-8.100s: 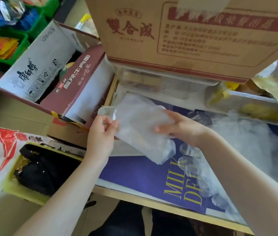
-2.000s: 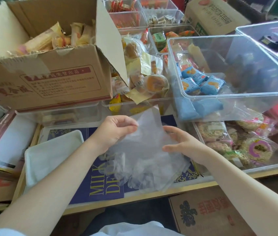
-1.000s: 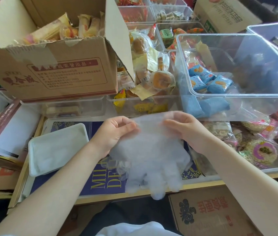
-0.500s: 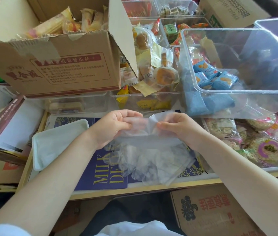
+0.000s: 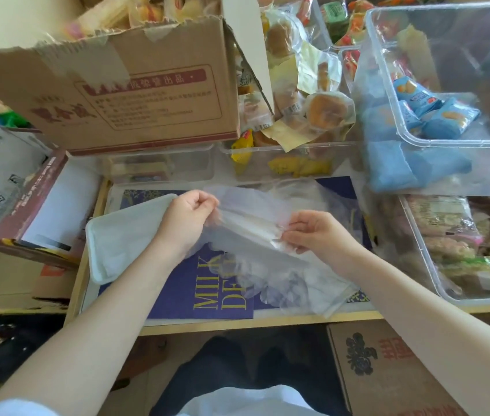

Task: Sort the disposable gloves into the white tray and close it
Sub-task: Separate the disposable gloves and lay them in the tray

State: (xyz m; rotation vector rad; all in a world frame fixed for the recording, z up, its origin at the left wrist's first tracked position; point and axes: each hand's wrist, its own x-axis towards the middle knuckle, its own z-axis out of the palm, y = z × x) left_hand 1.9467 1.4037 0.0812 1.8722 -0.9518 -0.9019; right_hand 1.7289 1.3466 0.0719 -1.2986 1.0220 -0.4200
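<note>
left hand pinches top edge of clear gloves; right hand pinches same wad, fingers curled | gloves droop over blue mat; count unclear, perhaps several | white tray just left, partly hidden by left wrist
</note>
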